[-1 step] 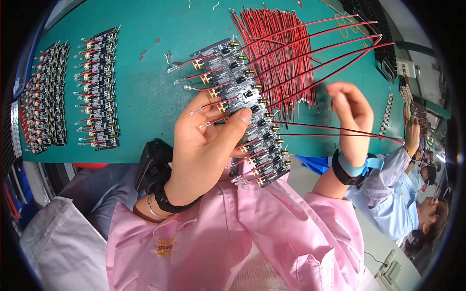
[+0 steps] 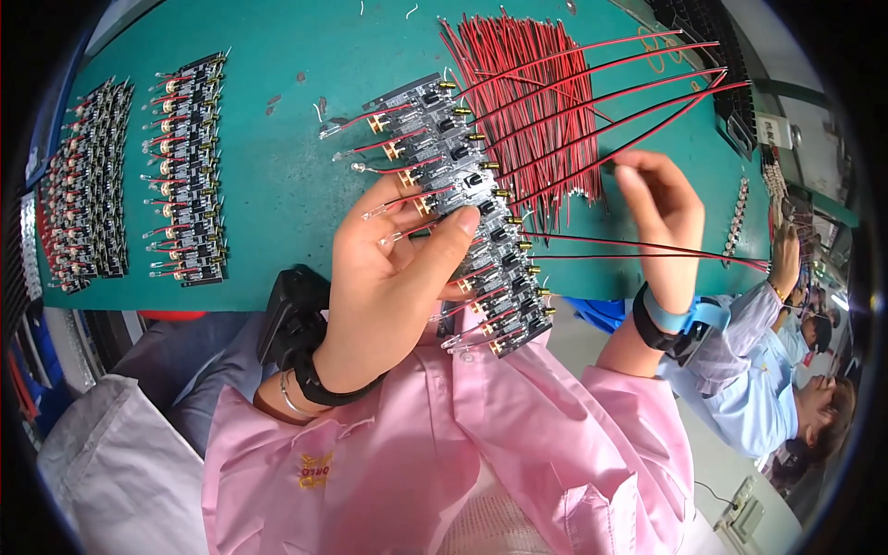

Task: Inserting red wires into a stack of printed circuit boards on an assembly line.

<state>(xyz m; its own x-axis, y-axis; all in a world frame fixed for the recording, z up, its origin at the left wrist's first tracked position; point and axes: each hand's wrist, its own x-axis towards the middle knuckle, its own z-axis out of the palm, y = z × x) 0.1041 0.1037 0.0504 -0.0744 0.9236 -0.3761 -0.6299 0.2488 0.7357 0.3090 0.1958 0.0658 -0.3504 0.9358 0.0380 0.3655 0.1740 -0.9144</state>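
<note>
My left hand [image 2: 398, 254] grips a long panel of joined black circuit boards [image 2: 472, 176], thumb on top and fingers beneath. The panel is tilted over the bench. Short red leads with clear-tipped parts stick out along its left edge. Several long red-and-black wires [image 2: 638, 79] run from its right edge, some over the wire pile and some lower down. My right hand [image 2: 671, 208] is just right of the pile, fingers curled and thumb close to the index finger. Whether anything small lies between its fingertips cannot be made out.
A thick pile of red-and-black wires [image 2: 527, 111] lies on the green bench mat [image 2: 277, 185]. Finished-looking board panels [image 2: 190, 166] stand in rows at left, with a denser stack [image 2: 92, 185] beyond. Yellow rubber bands [image 2: 659, 54] lie upper right. A co-worker [image 2: 768, 388] sits at right.
My right hand has shifted slightly left and up, toward the wire pile. The left hand and the panel stay where they were.
</note>
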